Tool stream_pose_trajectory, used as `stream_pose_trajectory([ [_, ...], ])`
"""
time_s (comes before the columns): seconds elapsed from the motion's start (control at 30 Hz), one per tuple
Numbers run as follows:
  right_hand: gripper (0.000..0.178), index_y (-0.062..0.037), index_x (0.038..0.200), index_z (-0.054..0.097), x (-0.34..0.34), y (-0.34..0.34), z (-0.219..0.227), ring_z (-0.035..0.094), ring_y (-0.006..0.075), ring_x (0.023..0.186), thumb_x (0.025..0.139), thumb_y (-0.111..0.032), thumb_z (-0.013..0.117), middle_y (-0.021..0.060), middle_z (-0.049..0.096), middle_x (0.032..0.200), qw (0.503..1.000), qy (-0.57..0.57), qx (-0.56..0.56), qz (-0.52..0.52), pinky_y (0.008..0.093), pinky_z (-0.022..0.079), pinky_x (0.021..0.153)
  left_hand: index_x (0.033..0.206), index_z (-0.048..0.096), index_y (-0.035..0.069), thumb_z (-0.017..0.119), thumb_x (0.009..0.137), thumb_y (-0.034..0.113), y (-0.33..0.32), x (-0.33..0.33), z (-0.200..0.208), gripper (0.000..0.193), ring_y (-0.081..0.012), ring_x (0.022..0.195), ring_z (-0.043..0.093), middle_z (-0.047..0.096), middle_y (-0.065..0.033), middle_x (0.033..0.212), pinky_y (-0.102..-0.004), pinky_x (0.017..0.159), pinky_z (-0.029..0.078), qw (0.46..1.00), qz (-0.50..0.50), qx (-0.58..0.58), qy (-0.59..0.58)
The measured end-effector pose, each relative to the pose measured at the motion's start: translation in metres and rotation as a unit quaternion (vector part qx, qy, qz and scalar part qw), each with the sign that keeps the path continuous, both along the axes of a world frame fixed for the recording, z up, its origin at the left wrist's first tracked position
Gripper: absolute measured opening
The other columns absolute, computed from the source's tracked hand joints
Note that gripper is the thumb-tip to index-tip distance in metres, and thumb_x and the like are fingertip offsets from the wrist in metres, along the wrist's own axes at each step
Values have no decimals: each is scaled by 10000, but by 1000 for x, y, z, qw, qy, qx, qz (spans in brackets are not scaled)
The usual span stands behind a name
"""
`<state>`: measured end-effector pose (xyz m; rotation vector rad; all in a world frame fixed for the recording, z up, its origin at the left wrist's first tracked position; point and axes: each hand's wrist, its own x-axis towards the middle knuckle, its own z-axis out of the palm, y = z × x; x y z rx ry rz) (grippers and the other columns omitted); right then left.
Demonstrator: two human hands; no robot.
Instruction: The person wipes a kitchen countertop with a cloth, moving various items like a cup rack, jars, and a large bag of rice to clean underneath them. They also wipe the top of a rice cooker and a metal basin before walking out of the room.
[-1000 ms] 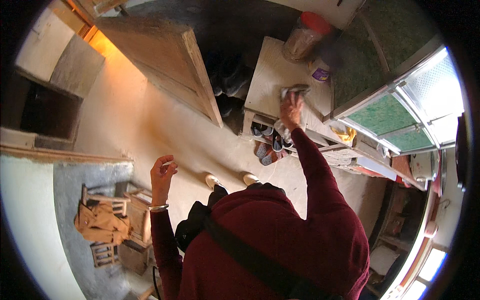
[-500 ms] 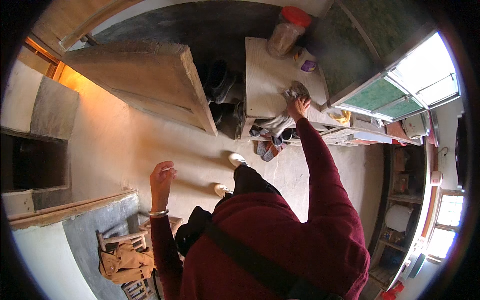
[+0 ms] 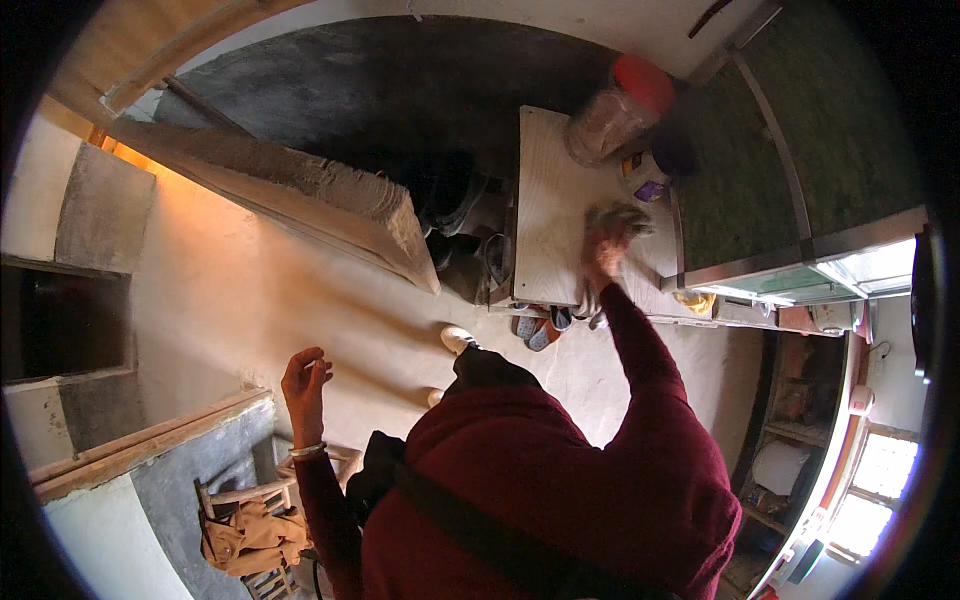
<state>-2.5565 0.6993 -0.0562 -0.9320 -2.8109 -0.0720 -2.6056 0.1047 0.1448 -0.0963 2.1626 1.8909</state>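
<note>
My right hand [image 3: 606, 248], smeared by motion, presses a grey cloth [image 3: 628, 218] onto the pale wooden top of a low cabinet [image 3: 550, 200]. Beyond it on the same top stand a large clear jar with a red lid [image 3: 610, 122] and a smaller white container with a purple and yellow label [image 3: 645, 178]. My left hand [image 3: 304, 388] hangs out over the floor at the left, away from everything. Its fingers are loosely curled with a gap to the thumb, and nothing shows in them.
A thick wooden door [image 3: 300, 190] stands ajar left of the cabinet. Slippers [image 3: 540, 335] and dark shoes lie below and beside the cabinet. A green-panelled cupboard [image 3: 740, 190] rises at the right. A chair with a brown garment [image 3: 255, 535] stands at the lower left.
My right hand has swept the cloth farther across the top, and the cloth's end no longer hangs over the front edge. The view has shifted; my left hand is still raised.
</note>
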Motion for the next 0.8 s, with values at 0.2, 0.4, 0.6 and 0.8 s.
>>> stream_pose_trajectory([
  [0.2, 589, 3, 1392, 252, -80, -72, 57, 114, 412, 1357, 876, -203, 446, 224, 163, 1467, 985, 53, -97, 131, 540, 116, 1086, 1055, 577, 24, 606, 881, 160, 56, -45, 21, 223, -120, 828, 584, 605, -34, 919, -264, 735, 485, 998, -66, -3, 0],
  [0.4, 580, 4, 1383, 263, -193, -44, 51, 149, 388, 1354, 908, -266, 456, 204, 185, 1467, 988, 60, -33, 138, 501, 151, 1085, 1051, 581, 25, 612, 880, 174, 74, -59, 25, 228, -116, 830, 582, 607, -28, 907, -259, 739, 481, 998, -67, -6, -5],
  [0.6, 517, 16, 1326, 360, -263, 14, -8, 257, 423, 1275, 892, -237, 486, 213, 273, 1409, 902, 311, -225, 195, 510, 220, 1047, 1064, 580, 23, 609, 880, 151, 80, -66, 29, 226, -111, 829, 586, 615, -36, 949, -256, 736, 486, 998, -65, -23, -11],
  [0.8, 490, -28, 1354, 365, -228, -20, 38, 228, 399, 1307, 908, -209, 456, 193, 268, 1429, 972, 98, 56, 204, 504, 191, 1073, 1077, 570, 15, 607, 874, 127, 71, -65, 13, 235, -121, 839, 593, 612, -50, 963, -249, 742, 491, 997, -71, 5, -31],
])
